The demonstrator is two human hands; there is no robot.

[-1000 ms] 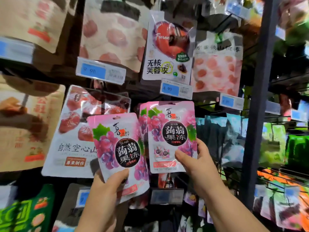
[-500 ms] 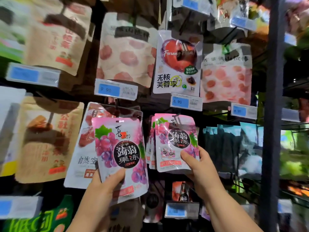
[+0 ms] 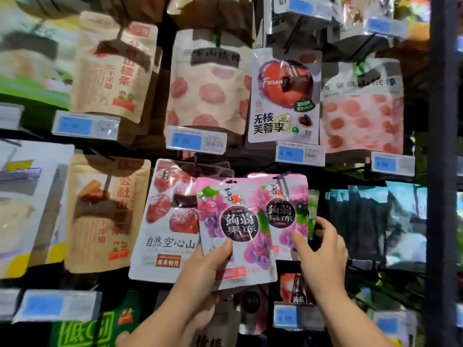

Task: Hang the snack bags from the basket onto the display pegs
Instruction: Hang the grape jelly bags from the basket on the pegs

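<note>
One more bag is being brought to its peg, I judge: the left hand [image 3: 208, 266] has its grip clamped on the lower part of a pink jelly bag [image 3: 235, 221], thumb across its front, holding it upright before the rack and overlapping the hanging pink bags [image 3: 288, 211] just to its right. The right hand [image 3: 323, 256] pinches those bags' lower edge, thumb in front, seemingly steadying them. Next the held bag's top hole must meet the peg tip, which is too dark to make out.

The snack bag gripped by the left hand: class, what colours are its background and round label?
A pink glossy plastic snack bag, black round label; head view.
</note>
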